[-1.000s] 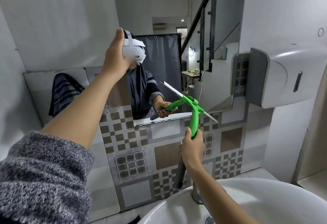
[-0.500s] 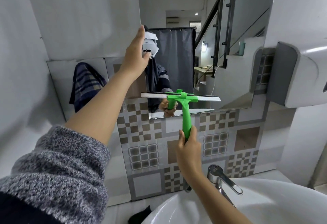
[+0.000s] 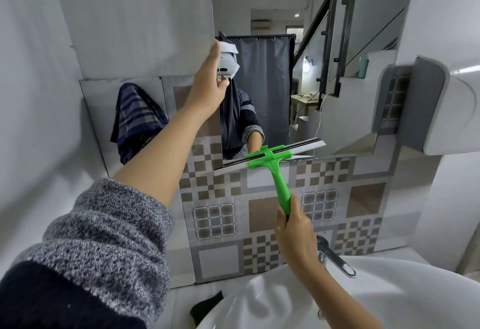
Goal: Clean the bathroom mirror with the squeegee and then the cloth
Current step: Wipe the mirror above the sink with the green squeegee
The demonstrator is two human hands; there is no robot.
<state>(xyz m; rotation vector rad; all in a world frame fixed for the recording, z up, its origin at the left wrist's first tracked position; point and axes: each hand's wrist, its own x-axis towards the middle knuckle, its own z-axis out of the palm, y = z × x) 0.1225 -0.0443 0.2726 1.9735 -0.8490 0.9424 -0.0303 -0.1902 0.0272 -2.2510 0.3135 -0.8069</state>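
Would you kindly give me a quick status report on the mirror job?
Left hand open, flat at mirror edge. Right hand gripping green squeegee, blade tilted at mirror's bottom edge. Nothing blocking.

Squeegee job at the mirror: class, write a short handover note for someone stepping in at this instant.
Left hand: open, flat against the mirror's left edge, holding nothing.
Right hand: shut on the green squeegee by its handle's lower end.
The blade lies tilted across the mirror's bottom edge, its left end lower, over the patterned tiles.
A striped cloth hangs on the wall left of the mirror, untouched.
Done: squeegee at the bottom of the glass. How much glass is wiped cannot be told.
Left: any remaining strokes, then the cloth wipe.
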